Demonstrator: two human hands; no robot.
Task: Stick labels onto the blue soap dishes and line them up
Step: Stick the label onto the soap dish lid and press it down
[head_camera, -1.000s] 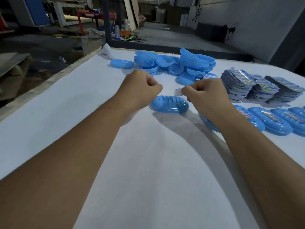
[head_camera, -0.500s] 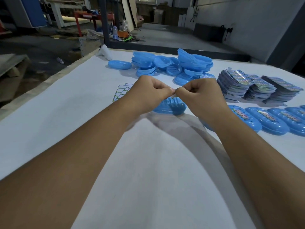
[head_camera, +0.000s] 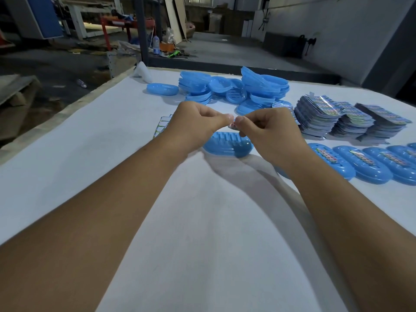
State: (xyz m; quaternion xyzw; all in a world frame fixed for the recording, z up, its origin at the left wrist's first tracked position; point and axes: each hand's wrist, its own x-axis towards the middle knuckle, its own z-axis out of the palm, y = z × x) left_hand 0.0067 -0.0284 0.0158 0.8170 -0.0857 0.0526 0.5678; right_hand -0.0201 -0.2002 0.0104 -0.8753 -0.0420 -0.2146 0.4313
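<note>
While pinched between both hands: small shiny printed label (head_camera: 233, 126), flimsy, light, tacky; left hand (head_camera: 198, 124) and right hand (head_camera: 267, 131) grip its ends.
Target at six o'clock: ribbed blue plastic soap dish (head_camera: 227, 146), stiff and light.

The desk (head_camera: 202, 221) is plain white. The dish (head_camera: 227, 147) under the hands is bright blue with ridged slots, as is the heap (head_camera: 236, 91) of dishes behind it. The row (head_camera: 364, 163) of blue dishes at the right carries strips of many small coloured squares, red and green among them. The label stacks (head_camera: 337, 118) are shiny, silvery-blue with the same chequered print. A sheet (head_camera: 161, 127) at the left shows a white grid with green lines.
</note>
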